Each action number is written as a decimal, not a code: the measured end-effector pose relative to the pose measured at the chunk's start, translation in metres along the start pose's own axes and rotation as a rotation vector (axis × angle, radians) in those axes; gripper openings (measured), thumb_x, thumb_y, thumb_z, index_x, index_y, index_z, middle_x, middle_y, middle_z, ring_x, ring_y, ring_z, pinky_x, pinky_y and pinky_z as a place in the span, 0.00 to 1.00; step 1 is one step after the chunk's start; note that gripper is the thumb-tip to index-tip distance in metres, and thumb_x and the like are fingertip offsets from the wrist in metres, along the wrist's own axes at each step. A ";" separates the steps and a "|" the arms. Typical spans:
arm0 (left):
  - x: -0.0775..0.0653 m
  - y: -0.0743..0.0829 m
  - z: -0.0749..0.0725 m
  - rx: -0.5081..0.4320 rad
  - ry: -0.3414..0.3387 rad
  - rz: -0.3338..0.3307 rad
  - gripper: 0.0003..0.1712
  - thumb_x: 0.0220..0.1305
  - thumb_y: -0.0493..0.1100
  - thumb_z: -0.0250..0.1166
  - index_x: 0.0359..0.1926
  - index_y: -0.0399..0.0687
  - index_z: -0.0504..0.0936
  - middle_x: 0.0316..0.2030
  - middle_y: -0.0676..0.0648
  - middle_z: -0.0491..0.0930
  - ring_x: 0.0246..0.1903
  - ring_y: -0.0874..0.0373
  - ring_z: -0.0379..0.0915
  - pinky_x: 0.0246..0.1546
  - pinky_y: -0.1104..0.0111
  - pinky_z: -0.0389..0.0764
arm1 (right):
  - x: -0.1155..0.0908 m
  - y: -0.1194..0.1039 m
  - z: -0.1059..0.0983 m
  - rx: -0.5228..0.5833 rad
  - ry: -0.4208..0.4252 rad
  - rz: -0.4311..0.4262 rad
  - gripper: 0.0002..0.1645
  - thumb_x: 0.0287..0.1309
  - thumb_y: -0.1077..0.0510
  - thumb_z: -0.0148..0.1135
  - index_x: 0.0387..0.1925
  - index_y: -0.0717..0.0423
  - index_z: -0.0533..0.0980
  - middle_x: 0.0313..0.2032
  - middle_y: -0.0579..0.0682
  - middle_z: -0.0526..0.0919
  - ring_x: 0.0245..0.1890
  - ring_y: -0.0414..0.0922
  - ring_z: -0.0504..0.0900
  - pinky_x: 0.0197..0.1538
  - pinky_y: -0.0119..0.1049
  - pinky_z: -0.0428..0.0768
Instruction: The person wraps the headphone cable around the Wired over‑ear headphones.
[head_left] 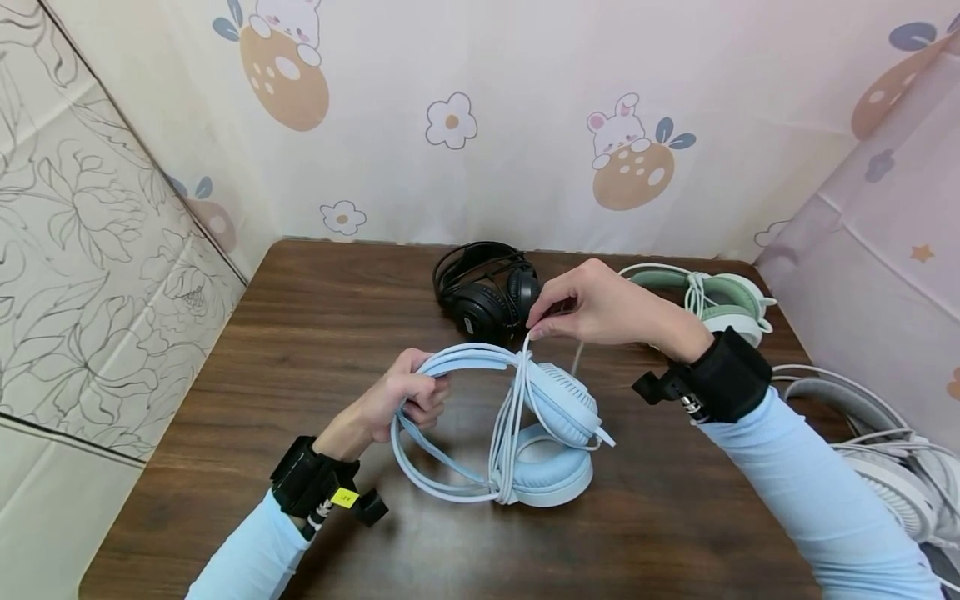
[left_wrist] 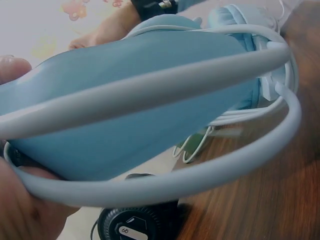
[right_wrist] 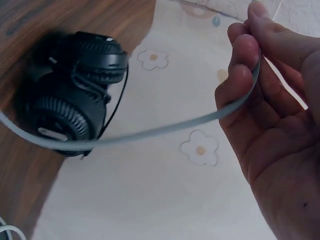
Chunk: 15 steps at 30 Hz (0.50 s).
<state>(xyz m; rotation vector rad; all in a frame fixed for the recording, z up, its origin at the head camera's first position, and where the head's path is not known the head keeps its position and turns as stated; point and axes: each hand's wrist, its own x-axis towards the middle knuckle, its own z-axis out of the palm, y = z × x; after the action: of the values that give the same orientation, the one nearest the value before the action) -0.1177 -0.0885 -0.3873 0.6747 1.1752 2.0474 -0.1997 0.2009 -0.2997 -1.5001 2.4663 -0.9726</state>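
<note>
Light blue headphones (head_left: pixel 558 408) are held above the table, with their white cable (head_left: pixel 510 425) wound in several turns across the headband near the ear cups. My left hand (head_left: pixel 401 396) grips the top of the headband, its fingers curled round it. In the left wrist view the blue band (left_wrist: pixel 145 100) and its pale outer bars fill the middle. Above the ear cups, my right hand (head_left: pixel 592 304) pinches a length of the cable between thumb and fingers. That cable (right_wrist: pixel 150 136) runs across the right wrist view from the fingers to the left edge.
Black headphones (head_left: pixel 487 300) lie at the back of the wooden table (head_left: pixel 300 333). Green and white headphones (head_left: pixel 731 296) with a bundled cable lie at the back right. White and grey headphones (head_left: pixel 892 467) are at the right edge. A patterned curtain (head_left: pixel 525 183) hangs behind.
</note>
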 end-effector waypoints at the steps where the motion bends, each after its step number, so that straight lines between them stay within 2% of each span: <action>1: 0.000 -0.001 0.000 -0.016 -0.018 0.014 0.10 0.47 0.28 0.43 0.21 0.44 0.53 0.15 0.52 0.48 0.10 0.61 0.40 0.10 0.69 0.42 | -0.002 0.003 0.000 0.015 0.002 0.018 0.06 0.51 0.59 0.72 0.33 0.44 0.85 0.29 0.38 0.86 0.25 0.35 0.82 0.30 0.26 0.78; 7: -0.001 -0.005 -0.003 -0.145 -0.143 0.104 0.10 0.45 0.26 0.39 0.23 0.45 0.52 0.15 0.53 0.48 0.11 0.62 0.41 0.10 0.69 0.42 | -0.016 0.020 -0.005 0.076 0.028 0.164 0.05 0.54 0.57 0.70 0.35 0.46 0.86 0.28 0.40 0.87 0.22 0.37 0.79 0.25 0.29 0.75; 11: -0.002 -0.006 -0.002 -0.260 -0.205 0.146 0.11 0.44 0.26 0.35 0.22 0.46 0.50 0.15 0.53 0.48 0.11 0.62 0.42 0.10 0.70 0.42 | -0.027 0.029 -0.007 0.113 0.056 0.270 0.05 0.55 0.56 0.70 0.35 0.47 0.86 0.27 0.41 0.87 0.23 0.38 0.82 0.22 0.30 0.74; 15: -0.003 -0.005 0.000 -0.360 -0.249 0.197 0.10 0.43 0.27 0.33 0.21 0.47 0.48 0.16 0.53 0.48 0.11 0.61 0.42 0.11 0.71 0.43 | -0.038 0.035 -0.006 0.135 0.080 0.307 0.05 0.57 0.56 0.68 0.36 0.47 0.86 0.27 0.43 0.87 0.24 0.38 0.84 0.24 0.31 0.77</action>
<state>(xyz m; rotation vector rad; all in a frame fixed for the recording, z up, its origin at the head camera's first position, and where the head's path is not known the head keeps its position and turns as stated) -0.1145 -0.0885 -0.3921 0.8599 0.5984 2.1838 -0.2096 0.2468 -0.3235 -1.0226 2.5242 -1.1285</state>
